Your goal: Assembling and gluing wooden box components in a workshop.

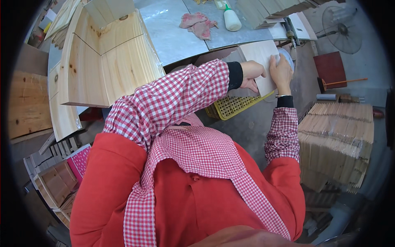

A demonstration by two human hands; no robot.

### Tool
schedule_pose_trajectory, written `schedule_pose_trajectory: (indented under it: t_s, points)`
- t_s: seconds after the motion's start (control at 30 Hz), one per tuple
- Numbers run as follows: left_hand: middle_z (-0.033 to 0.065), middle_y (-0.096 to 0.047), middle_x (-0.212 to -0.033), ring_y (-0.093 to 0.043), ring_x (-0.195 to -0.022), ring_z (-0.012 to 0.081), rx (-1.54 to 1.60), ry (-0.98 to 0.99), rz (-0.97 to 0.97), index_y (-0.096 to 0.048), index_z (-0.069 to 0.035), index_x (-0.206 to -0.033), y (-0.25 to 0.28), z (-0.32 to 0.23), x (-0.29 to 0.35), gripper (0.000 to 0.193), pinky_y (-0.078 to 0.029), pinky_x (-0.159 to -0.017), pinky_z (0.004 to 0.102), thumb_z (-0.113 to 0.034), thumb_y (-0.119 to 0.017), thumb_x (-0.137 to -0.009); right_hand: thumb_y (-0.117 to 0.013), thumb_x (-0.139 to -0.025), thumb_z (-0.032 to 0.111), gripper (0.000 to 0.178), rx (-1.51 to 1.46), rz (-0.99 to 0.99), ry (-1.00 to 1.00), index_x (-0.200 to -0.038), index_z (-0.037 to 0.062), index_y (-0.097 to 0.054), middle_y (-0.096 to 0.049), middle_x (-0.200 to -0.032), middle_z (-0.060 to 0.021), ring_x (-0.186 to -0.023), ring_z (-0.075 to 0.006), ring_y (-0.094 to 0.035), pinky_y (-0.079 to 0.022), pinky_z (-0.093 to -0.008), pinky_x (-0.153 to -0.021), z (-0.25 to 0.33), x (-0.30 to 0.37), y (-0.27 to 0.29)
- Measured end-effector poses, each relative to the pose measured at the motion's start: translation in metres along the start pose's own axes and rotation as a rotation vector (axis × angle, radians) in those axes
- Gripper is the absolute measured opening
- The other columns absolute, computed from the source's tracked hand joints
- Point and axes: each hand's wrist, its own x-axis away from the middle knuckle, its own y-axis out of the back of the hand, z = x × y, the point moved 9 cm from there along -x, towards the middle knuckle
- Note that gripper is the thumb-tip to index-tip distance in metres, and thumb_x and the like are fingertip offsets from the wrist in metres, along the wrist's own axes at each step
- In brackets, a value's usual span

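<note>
Red apron [185, 197] nearest; beyond, both hands grasping pale wooden board [258, 57] over yellow perforated basket [234, 106]: left hand [252, 75] clenched on its lower edge, right hand [281, 73] pressed against its right edge.

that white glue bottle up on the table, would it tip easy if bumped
The glue bottle already lies on its side on the grey table, so it cannot tip; its rounded body would more likely roll. It looks like light plastic, probably sliding easily on that smooth top.
</note>
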Motion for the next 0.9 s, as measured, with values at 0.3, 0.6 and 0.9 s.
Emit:
schedule_pose_trajectory:
  t_s: [0.3,0.6,0.9]
  points:
    - [0.0217,-0.055,-0.125,-0.061,-0.102,0.0446,-0.115,0.023,0.144,-0.037,0.006,-0.133,0.012,-0.006,-0.001,0.054,-0.049,-0.088,0.0565,-0.019,-0.054,-0.088,-0.063,-0.085,0.036,0.048,0.059,-0.156,0.101,-0.116,0.0000,-0.058,-0.059,-0.107,-0.0237,-0.103,-0.0382,-0.057,-0.044,-0.0475,-0.089,0.035,-0.023,0.077]
    - [0.0118,-0.057,-0.117,-0.061,-0.101,0.0256,0.250,-0.634,-0.040,-0.047,0.001,-0.127,0.099,-0.038,0.090,0.041,-0.054,-0.082,0.0388,-0.009,-0.061,-0.089,-0.063,-0.090,0.010,0.025,-0.705,0.070,0.457,-0.109,-0.0047,-0.057,-0.062,-0.100,-0.0121,-0.092,-0.0171,-0.059,-0.046,-0.0282,-0.083,0.192,-0.016,0.184]
    - [0.0144,-0.056,-0.121,-0.061,-0.106,0.0238,0.236,-0.715,-0.557,-0.045,0.008,-0.126,0.196,0.000,0.263,0.037,-0.052,-0.089,0.0320,-0.010,-0.053,-0.095,-0.064,-0.085,0.018,0.020,-0.627,-0.066,0.889,-0.094,0.0036,-0.054,-0.064,-0.081,-0.0154,-0.077,-0.0347,-0.063,-0.047,-0.0417,-0.063,0.377,-0.043,0.140]
